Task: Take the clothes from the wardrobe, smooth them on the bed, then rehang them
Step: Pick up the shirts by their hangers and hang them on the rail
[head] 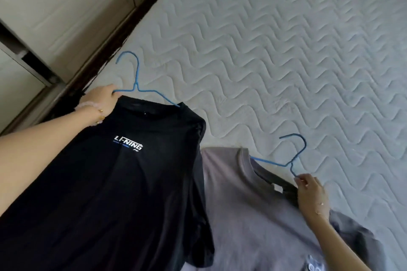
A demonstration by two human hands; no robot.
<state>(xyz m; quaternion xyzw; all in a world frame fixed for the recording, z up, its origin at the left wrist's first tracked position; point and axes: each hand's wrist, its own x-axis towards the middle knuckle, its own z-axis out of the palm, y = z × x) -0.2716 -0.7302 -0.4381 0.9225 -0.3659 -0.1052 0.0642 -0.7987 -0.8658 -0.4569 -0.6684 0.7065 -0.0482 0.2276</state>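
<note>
We look down over a bed with a pale quilted mattress stitched in wavy lines, where a person holds two shirts, each on a thin blue wire hanger. The left hand, a beaded bracelet at its wrist, has its fingers closed around the left shoulder of one blue hanger, whose hook points up toward the wall side of the bed. From that hanger hangs a black T-shirt with white "LI-NING" lettering on the chest; it covers much of the lower left of the view and overlaps the edge of the second shirt. The right hand pinches the neck of the second blue hanger between fingertips pressed together, its hook curling out over the mattress. A grey T-shirt sits on that hanger, its collar just beside the hand, its body spreading to the lower right. Pale wardrobe doors run along the left, beyond the bed's dark edge.
</note>
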